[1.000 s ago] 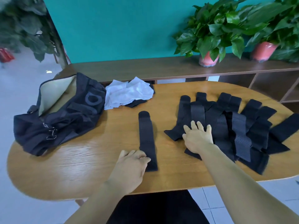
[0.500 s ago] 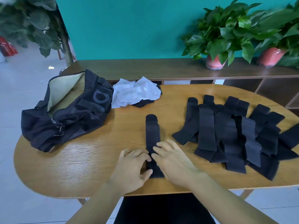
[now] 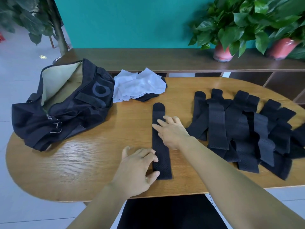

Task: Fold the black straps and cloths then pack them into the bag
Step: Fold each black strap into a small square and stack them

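One black perforated strap [image 3: 160,156] lies flat and lengthwise in the middle of the wooden table [image 3: 92,156]. My left hand [image 3: 138,169] rests at the strap's near left edge, fingertips and thumb touching it. My right hand [image 3: 171,131] lies flat across the strap's middle with straight fingers. A pile of several black straps [image 3: 244,129] is spread out to the right. The open black bag [image 3: 62,103] with a beige lining sits at the table's left end. White cloths [image 3: 140,85] lie over a black cloth [image 3: 147,97] behind the strap.
A dark wooden shelf [image 3: 165,60] runs behind the table with two potted plants [image 3: 231,30] in pink pots. A larger plant [image 3: 24,17] stands at the far left. The table's front edge is close to my body.
My right hand left the strap pile, came to the single strap beside my left hand, then slid up the strap toward its far end. My left hand stayed at the near end.
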`<action>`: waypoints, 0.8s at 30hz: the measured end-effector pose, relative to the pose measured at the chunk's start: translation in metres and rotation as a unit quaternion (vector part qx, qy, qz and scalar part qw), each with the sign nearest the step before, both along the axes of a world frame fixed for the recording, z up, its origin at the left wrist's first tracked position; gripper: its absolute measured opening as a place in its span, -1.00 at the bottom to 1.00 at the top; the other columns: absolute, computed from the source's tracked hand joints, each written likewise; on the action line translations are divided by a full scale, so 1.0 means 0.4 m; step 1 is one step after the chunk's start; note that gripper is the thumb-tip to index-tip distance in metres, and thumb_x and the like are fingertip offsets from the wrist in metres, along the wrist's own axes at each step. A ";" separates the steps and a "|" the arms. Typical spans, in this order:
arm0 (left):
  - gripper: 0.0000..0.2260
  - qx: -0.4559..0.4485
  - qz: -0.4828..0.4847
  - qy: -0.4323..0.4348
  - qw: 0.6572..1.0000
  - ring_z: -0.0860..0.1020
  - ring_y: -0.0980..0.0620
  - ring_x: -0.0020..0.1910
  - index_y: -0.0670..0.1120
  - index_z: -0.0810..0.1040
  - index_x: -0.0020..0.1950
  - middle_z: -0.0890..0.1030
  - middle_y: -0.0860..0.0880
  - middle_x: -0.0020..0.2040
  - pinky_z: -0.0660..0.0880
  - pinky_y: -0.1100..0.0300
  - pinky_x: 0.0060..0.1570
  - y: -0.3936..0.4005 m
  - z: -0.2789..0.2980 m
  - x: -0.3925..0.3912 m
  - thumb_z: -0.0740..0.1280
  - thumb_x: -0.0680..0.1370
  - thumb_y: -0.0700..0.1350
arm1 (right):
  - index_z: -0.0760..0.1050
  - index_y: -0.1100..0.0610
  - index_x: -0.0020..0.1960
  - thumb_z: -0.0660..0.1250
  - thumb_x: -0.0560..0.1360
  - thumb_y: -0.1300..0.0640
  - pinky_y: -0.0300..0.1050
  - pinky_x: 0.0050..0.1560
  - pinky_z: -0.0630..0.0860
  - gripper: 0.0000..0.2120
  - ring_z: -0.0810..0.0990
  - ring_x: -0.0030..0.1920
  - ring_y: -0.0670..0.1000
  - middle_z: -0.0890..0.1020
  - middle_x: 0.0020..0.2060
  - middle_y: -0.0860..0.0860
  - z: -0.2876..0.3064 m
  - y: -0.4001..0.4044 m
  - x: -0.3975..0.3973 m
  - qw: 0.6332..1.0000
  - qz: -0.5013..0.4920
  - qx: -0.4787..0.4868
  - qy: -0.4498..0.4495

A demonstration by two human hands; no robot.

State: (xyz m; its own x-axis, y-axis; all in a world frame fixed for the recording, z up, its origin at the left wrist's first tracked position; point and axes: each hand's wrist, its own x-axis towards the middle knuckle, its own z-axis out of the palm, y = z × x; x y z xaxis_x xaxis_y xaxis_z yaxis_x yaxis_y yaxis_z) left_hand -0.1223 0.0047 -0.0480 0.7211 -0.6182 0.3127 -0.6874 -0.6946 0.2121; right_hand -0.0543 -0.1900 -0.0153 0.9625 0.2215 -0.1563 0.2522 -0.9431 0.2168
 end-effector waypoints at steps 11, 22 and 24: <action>-0.64 -0.097 0.001 0.085 0.992 0.46 0.32 0.17 0.15 0.56 0.13 0.51 0.27 0.26 0.09 0.03 0.34 0.018 0.018 0.006 0.07 0.55 0.24 | 0.18 0.05 0.52 0.00 0.67 0.18 -0.04 0.43 0.03 -0.58 0.02 0.53 0.03 0.27 0.49 -0.03 0.081 -0.007 -0.034 0.981 -0.003 0.187 -0.055; -0.34 -0.041 -0.052 0.102 0.993 0.20 0.35 0.39 0.06 0.31 0.46 0.40 0.16 0.39 -0.07 0.30 0.39 0.016 0.041 -0.041 0.33 0.35 0.04 | 0.45 0.05 0.38 0.19 0.36 0.29 -0.10 0.29 0.25 -0.41 0.26 0.43 -0.09 0.51 0.32 -0.10 -0.023 -0.026 -0.344 0.930 0.001 0.355 -0.092; -0.33 -0.027 -0.043 0.104 0.993 0.30 0.32 0.35 0.07 0.30 0.45 0.44 0.20 0.34 -0.11 0.31 0.37 0.010 0.037 -0.044 0.33 0.34 0.09 | 0.35 0.02 0.45 0.19 0.34 0.20 -0.10 0.38 0.15 -0.34 0.07 0.49 -0.16 0.40 0.40 -0.15 -0.037 -0.024 -0.355 0.935 -0.009 0.349 -0.058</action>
State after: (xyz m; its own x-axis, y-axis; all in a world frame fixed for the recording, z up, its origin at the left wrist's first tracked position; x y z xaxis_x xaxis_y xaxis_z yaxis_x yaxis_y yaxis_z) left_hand -0.1399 0.0088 -0.0330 0.7185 -0.6670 0.1971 -0.6815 -0.6184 0.3913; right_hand -0.1964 -0.1994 -0.0300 0.9685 0.2142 0.1271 0.2483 -0.8689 -0.4283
